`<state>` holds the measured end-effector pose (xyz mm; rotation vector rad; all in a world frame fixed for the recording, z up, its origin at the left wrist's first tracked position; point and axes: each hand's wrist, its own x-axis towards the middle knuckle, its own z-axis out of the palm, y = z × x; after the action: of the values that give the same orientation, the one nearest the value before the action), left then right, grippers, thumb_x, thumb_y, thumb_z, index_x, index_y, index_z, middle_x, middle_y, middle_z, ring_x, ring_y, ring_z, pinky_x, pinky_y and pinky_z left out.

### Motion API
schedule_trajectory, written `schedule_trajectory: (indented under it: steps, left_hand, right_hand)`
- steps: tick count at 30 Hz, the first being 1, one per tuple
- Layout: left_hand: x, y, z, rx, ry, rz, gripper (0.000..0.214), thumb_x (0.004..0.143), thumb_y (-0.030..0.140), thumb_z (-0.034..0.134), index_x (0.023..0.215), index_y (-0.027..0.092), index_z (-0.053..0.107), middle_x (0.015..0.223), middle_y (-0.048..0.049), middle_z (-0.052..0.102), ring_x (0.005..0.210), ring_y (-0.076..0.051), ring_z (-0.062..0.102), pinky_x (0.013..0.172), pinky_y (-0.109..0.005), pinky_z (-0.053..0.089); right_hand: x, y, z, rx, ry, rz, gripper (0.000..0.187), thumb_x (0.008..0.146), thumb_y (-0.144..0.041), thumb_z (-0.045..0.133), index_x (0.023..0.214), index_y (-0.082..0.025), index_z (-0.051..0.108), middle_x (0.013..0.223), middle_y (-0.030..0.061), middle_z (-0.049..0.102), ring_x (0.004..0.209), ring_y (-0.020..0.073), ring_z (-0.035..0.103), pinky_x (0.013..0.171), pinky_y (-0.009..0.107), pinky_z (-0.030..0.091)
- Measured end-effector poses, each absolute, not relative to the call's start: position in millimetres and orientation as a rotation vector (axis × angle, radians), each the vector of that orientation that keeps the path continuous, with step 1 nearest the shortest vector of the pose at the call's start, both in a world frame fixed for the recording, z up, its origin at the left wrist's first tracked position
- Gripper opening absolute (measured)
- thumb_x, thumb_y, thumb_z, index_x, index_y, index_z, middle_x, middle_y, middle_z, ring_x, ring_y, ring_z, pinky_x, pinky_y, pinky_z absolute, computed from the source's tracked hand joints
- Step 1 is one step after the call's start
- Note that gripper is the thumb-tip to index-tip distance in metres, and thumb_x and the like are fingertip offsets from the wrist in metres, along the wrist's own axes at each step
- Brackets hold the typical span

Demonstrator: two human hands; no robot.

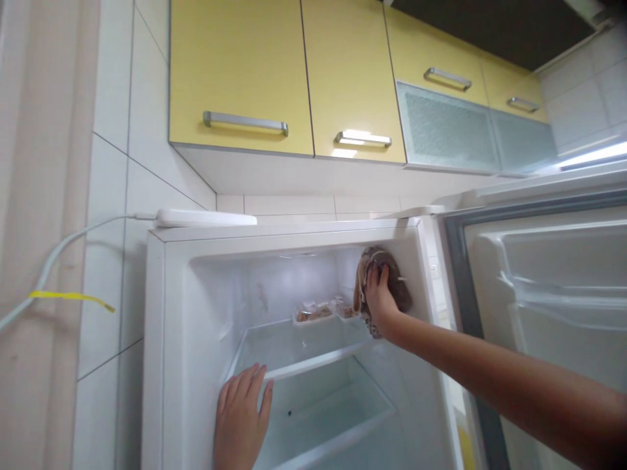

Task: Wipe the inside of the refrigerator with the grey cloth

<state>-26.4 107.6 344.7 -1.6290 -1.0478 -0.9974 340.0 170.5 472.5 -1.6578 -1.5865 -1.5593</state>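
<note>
Fridge (157, 352) open, door (490, 261) swung out to the right, beside the reaching forearm. Largest risk, as judged: a nudge to the door could swing it into that arm. Next, the upper shelf (313, 360): weight put on its front edge might tip or shift it. The left hand (241, 414) is at that edge, fingers extended side by side, thumb apart; whether it touches is hard to tell from this angle. Then the cloth (404, 297), bunched and brown, at the upper right inner wall, right hand (383, 300) with fingers closed over it. A loose fold could drag the food trays (313, 313) near it if moved inward.

Surface: shelf smooth and glassy, pale front trim; below it, a dark speck (289, 412).

Room: yellow cabinets (240, 59) overhead, white tiles (108, 261) at left. White box (206, 218) atop the fridge, cable (59, 251) trailing left (yellow tie (71, 297) on it); a snag there could pull the box off.
</note>
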Motion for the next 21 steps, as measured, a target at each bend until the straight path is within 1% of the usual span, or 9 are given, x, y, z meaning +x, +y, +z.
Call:
schedule_trajectory:
  steps: [4, 8, 10, 12, 15, 18, 21]
  left_hand:
    - [-26, 107, 347, -1.637, -1.013, -1.003, 0.029, 0.098, 0.035, 0.052, 0.117, 0.018, 0.065, 0.111, -0.0073, 0.077, 0.103, -0.025, 0.067, 0.099, -0.044, 0.042]
    - [-25, 105, 348, -1.64, -1.005, -1.011, 0.028, 0.098, 0.035, 0.051, 0.115, 0.018, 0.065, 0.11, -0.0071, 0.076, 0.103, -0.025, 0.067, 0.1, -0.044, 0.042]
    - [-24, 105, 348, -1.639, -1.013, -1.01, 0.028, 0.098, 0.035, 0.051, 0.116, 0.019, 0.065, 0.11, -0.0068, 0.076, 0.103, -0.025, 0.066, 0.101, -0.044, 0.041]
    - [-24, 104, 347, -1.642, -1.023, -1.006, 0.029, 0.098, 0.036, 0.051, 0.117, 0.019, 0.064, 0.111, -0.0066, 0.076, 0.105, -0.025, 0.066, 0.101, -0.043, 0.041]
    - [-24, 103, 346, -1.649, -1.029, -0.993, 0.031, 0.098, 0.036, 0.05, 0.12, 0.019, 0.063, 0.113, -0.0067, 0.076, 0.107, -0.024, 0.065, 0.103, -0.043, 0.039]
    - [-25, 103, 346, -1.643, -1.034, -0.961, 0.032, 0.099, 0.036, 0.048, 0.122, 0.02, 0.063, 0.114, -0.0057, 0.076, 0.108, -0.023, 0.065, 0.104, -0.042, 0.038]
    - [-26, 104, 346, -1.626, -1.014, -0.928, 0.032, 0.099, 0.037, 0.046, 0.121, 0.021, 0.063, 0.113, -0.0044, 0.077, 0.106, -0.022, 0.066, 0.103, -0.041, 0.038]
  right_hand:
    - [346, 153, 463, -1.74, -1.682, -1.709, 0.056, 0.079, -0.02, 0.053, 0.131, -0.006, 0.066, 0.145, 0.0278, 0.056, 0.141, 0.0497, 0.044, 0.118, 0.081, 0.016]
    - [341, 161, 470, -1.828, -1.709, -1.633, 0.061, 0.078, -0.02, 0.057, 0.136, -0.002, 0.061, 0.15, 0.0302, 0.05, 0.144, 0.0513, 0.039, 0.118, 0.081, 0.014]
    - [337, 173, 475, -1.832, -1.733, -1.54, 0.061, 0.079, -0.018, 0.056, 0.138, -0.004, 0.059, 0.153, 0.0287, 0.047, 0.147, 0.049, 0.035, 0.119, 0.079, 0.011]
    - [335, 189, 478, -1.816, -1.76, -1.448, 0.06, 0.081, -0.016, 0.054, 0.141, -0.009, 0.058, 0.156, 0.0246, 0.046, 0.151, 0.0448, 0.032, 0.122, 0.075, 0.008]
    - [334, 218, 479, -1.777, -1.81, -1.379, 0.057, 0.085, -0.015, 0.049, 0.142, -0.014, 0.058, 0.158, 0.021, 0.045, 0.152, 0.0395, 0.031, 0.125, 0.069, 0.009]
    - [333, 253, 478, -1.725, -1.898, -1.351, 0.055, 0.085, -0.014, 0.047, 0.139, -0.014, 0.061, 0.156, 0.0204, 0.048, 0.152, 0.0365, 0.033, 0.127, 0.064, 0.011]
    - [331, 289, 478, -1.68, -1.986, -1.327, 0.054, 0.085, -0.017, 0.047, 0.137, -0.011, 0.063, 0.151, 0.0223, 0.052, 0.149, 0.0367, 0.038, 0.127, 0.063, 0.013]
